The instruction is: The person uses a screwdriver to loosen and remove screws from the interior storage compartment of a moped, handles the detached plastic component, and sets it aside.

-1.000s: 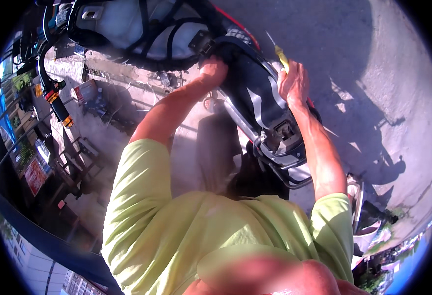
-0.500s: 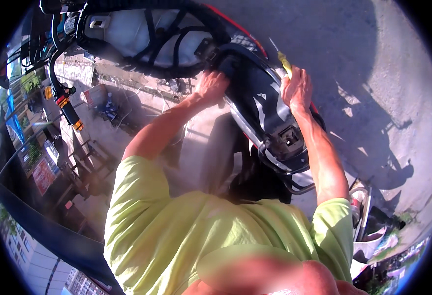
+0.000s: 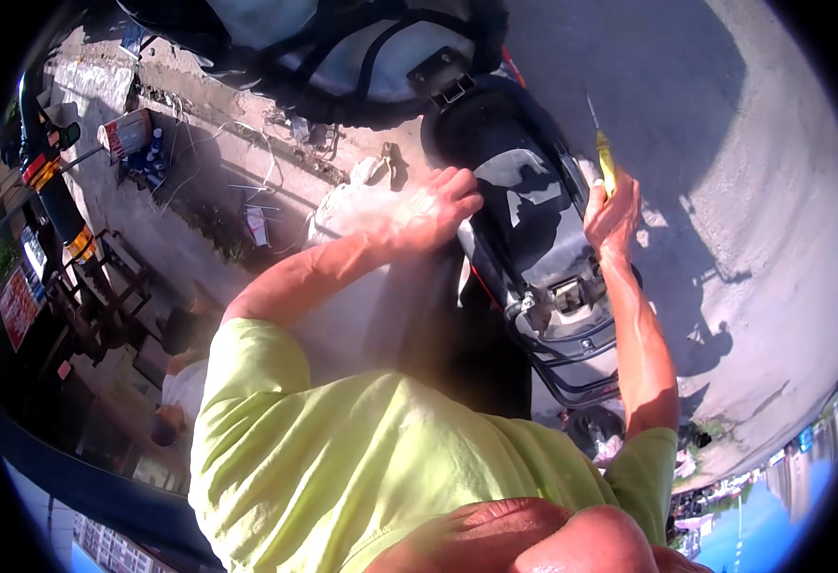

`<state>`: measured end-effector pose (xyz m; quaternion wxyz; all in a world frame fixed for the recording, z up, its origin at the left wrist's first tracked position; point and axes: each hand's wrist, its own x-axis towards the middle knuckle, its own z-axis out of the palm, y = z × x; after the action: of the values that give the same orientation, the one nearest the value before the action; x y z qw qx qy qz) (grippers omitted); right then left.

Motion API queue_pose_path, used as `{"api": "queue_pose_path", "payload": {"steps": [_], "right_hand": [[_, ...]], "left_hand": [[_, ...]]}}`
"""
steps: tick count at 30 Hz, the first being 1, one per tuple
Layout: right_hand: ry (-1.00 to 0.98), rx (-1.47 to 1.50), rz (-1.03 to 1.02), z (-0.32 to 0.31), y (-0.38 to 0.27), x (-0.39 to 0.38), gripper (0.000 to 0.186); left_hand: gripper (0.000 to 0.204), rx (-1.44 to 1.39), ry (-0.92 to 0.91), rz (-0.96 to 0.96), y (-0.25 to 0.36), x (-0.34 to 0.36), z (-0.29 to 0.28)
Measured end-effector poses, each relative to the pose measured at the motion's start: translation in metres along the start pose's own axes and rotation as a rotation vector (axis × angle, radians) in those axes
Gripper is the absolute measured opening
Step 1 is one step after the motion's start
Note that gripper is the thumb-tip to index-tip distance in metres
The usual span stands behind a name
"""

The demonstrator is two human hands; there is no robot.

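A yellow-handled screwdriver (image 3: 606, 162) is gripped in my right hand (image 3: 614, 218), its thin shaft pointing up and away. That hand is at the right edge of a scooter's black under-seat compartment (image 3: 519, 215). My left hand (image 3: 443, 205) is at the compartment's left edge, fingers curled together; whatever they may hold is hidden. Beyond the compartment, the raised seat (image 3: 381, 72) shows its pale underside with black ribs, joined by a metal hinge (image 3: 448, 84). A latch opening (image 3: 569, 295) is in the near part of the compartment's surround.
At the near end of the scooter is a black rear rack (image 3: 567, 387). A handlebar grip with orange rings (image 3: 64, 215) juts in at the left. On the ground lie a bucket (image 3: 125, 134) and a pale cloth or bag (image 3: 352, 205). Grey pavement (image 3: 667, 115) stretches to the right.
My left hand has come back from beside the seat hinge toward the compartment's left edge. The right hand, still holding the screwdriver, appears slightly farther right and lower. The view has shifted.
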<state>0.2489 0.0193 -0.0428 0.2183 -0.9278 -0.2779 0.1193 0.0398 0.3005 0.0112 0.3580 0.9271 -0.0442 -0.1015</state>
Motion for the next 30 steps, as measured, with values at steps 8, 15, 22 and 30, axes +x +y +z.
{"api": "queue_pose_path", "payload": {"steps": [8, 15, 22, 30], "right_hand": [[-0.107, -0.034, 0.022, -0.006, -0.009, 0.004, 0.041], [-0.071, -0.023, -0.046, -0.004, -0.009, 0.010, 0.040], [-0.084, -0.020, -0.055, -0.003, -0.008, 0.008, 0.040], [-0.079, -0.020, -0.071, -0.002, -0.008, 0.009, 0.038]], "left_hand": [[0.011, -0.161, 0.079, 0.127, -0.002, 0.004, 0.050], [0.018, -0.109, -0.031, 0.071, -0.007, 0.025, 0.073], [0.030, -0.058, -0.060, 0.011, -0.007, 0.032, 0.055], [0.058, -0.321, 0.060, -0.482, 0.006, 0.055, 0.077]]}}
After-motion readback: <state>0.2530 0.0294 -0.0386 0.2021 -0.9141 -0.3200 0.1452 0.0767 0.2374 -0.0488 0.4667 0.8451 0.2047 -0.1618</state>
